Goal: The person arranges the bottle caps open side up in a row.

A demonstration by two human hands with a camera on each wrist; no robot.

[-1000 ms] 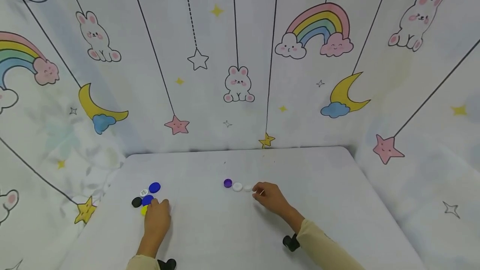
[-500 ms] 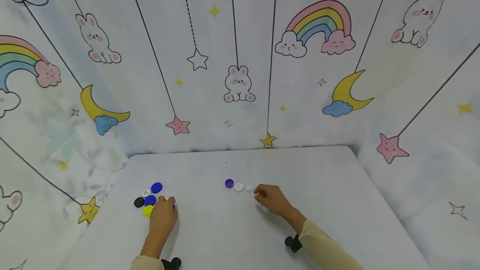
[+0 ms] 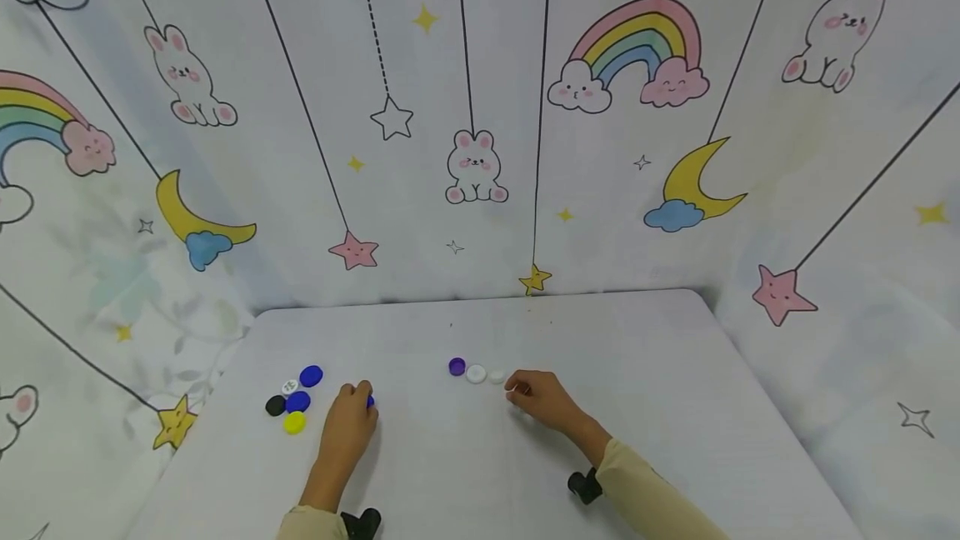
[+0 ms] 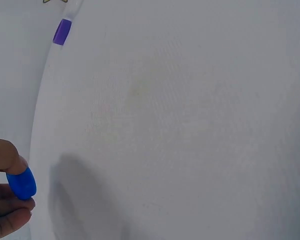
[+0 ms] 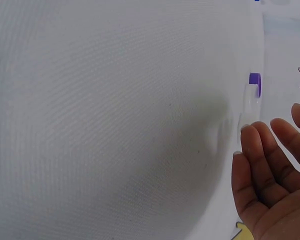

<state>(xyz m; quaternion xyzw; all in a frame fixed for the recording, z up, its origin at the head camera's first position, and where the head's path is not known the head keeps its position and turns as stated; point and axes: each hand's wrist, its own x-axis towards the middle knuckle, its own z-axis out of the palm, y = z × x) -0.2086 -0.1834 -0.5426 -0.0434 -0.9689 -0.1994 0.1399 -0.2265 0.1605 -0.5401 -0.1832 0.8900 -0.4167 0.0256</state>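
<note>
Between thumb and fingers my left hand (image 3: 351, 417) pinches a blue bottle cap (image 4: 23, 185), held just right of the loose group of caps. My right hand (image 3: 546, 398) rests by the right end of a short row of caps, fingers loosely bent and nothing held. That row runs from a purple cap (image 3: 457, 367) through a white cap (image 3: 476, 373) to another whitish cap (image 3: 497, 377) right at the right fingertips. In the right wrist view the purple cap (image 5: 255, 80) stands beyond the pale ones.
At the left of the white table (image 3: 427, 473) lie a yellow cap (image 3: 294, 422), a black cap (image 3: 276, 405), a small white cap (image 3: 290, 387) and two blue caps, one (image 3: 298, 402) nearer and one (image 3: 311, 376) farther back. A printed cloth wall (image 3: 420, 215) rises behind.
My left hand has moved right from the loose group with the blue cap, uncovering the yellow cap. The right hand stays by the row, nearly still.
</note>
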